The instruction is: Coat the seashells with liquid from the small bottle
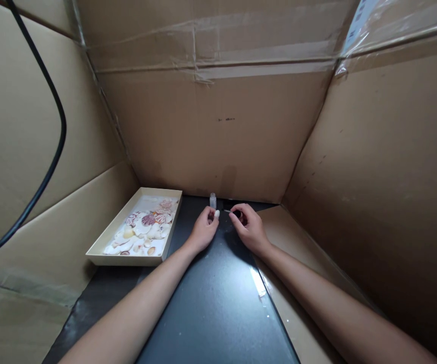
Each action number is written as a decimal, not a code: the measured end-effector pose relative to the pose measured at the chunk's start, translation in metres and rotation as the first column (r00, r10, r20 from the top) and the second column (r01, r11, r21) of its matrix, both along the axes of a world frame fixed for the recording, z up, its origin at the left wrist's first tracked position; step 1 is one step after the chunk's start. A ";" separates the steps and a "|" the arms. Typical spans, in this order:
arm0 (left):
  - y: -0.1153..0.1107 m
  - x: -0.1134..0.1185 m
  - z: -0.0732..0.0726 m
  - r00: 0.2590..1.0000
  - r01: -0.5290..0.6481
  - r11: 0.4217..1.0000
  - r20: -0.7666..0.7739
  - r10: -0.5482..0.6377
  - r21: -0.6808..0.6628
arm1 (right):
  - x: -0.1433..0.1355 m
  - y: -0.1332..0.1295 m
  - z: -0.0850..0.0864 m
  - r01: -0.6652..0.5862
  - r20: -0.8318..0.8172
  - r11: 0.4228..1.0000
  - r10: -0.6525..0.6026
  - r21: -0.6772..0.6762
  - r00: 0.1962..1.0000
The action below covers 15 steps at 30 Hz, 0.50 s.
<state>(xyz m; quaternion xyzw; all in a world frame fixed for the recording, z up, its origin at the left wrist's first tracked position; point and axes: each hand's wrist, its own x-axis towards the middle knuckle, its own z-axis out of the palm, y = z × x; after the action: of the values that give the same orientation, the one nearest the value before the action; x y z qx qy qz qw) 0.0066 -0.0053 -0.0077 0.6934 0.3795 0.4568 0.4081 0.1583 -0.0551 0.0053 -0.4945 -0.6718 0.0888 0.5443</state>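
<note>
Two bare forearms reach over a dark tabletop (pixel 218 303).
Left hand (pixel 203 231) pinches a small white shell (pixel 216 214); right hand (pixel 249 228) grips a dark-capped brush (pixel 235 214); unlabelled clear bottle (pixel 212 200) just beyond, shell tray (pixel 100 255) left.

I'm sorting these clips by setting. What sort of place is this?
Probably a makeshift craft station: taped cardboard walls enclose a dark tabletop, a tray of seashells sits left, and the hands work beside a small clear bottle.
</note>
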 end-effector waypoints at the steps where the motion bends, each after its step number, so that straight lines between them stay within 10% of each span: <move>1: 0.000 0.000 0.000 1.000 -0.001 1.000 0.007 0.001 0.001 | 0.000 0.000 0.000 -0.017 0.000 1.000 0.017 -0.001 1.000; 15: 0.000 0.001 -0.001 1.000 -0.020 1.000 0.007 0.020 0.024 | -0.001 -0.002 0.002 0.013 0.056 0.999 -0.011 -0.046 0.998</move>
<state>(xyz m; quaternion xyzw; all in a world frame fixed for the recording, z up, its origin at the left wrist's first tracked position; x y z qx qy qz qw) 0.0078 -0.0051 -0.0089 0.6930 0.3795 0.4677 0.3962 0.1578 -0.0571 0.0073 -0.5135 -0.6814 0.0875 0.5142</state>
